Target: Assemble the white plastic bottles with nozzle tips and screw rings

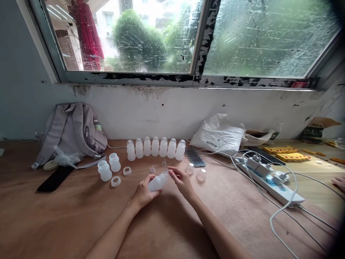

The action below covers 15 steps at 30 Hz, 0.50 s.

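My left hand (145, 191) is wrapped round the body of a frosted white baby bottle (156, 183), tilted with its top to the right. The fingers of my right hand (181, 180) close on the clear cap at the bottle's top end. Just beyond the hands lie two clear nipples (152, 169). To the left stand two open bottle bodies (105, 171), with two white collar rings (115, 181) beside them. Two clear caps (201, 175) rest to the right of my right hand. A row of several capped bottles (155, 146) stands behind.
A grey backpack (72, 126) and a black phone (55, 178) are at the left. A silver-white plastic bag (219, 135) lies by the wall. A white power strip (272, 181) with loose cables occupies the right side. Another person's hand (339, 182) shows at the right edge.
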Available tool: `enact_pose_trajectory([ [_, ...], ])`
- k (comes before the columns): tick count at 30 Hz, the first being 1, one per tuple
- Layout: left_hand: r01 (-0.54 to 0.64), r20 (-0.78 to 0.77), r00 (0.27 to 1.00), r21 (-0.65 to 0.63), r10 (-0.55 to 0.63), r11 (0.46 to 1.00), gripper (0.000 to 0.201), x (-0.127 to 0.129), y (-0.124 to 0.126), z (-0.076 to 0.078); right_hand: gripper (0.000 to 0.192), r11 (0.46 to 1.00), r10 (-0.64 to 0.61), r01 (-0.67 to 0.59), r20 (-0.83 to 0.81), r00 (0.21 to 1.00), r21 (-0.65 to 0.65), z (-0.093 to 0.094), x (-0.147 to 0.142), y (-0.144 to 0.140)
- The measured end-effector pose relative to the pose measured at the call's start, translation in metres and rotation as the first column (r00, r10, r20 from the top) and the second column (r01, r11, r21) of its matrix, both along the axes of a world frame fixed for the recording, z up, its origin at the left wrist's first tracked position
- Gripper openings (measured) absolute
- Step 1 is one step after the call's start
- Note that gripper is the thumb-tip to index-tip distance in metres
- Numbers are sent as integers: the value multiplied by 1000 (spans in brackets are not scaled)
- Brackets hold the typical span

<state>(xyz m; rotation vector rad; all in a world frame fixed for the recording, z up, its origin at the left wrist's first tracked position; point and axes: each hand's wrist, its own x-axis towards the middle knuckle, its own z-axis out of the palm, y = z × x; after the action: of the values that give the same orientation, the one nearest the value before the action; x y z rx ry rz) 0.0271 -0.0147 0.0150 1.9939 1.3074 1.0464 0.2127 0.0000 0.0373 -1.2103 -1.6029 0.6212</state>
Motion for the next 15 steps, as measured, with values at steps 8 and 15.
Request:
enact_pose_trajectory([
  [8, -32, -37, 999, 18, 32, 999, 41, 4, -2, -1, 33, 993, -120, 121, -111, 987, -2, -15, -15, -7],
  [15, -30, -66, 997, 29, 32, 999, 38, 7, -1, -2, 38, 984, -178, 175, -193, 965, -35, -22, -30, -15],
])
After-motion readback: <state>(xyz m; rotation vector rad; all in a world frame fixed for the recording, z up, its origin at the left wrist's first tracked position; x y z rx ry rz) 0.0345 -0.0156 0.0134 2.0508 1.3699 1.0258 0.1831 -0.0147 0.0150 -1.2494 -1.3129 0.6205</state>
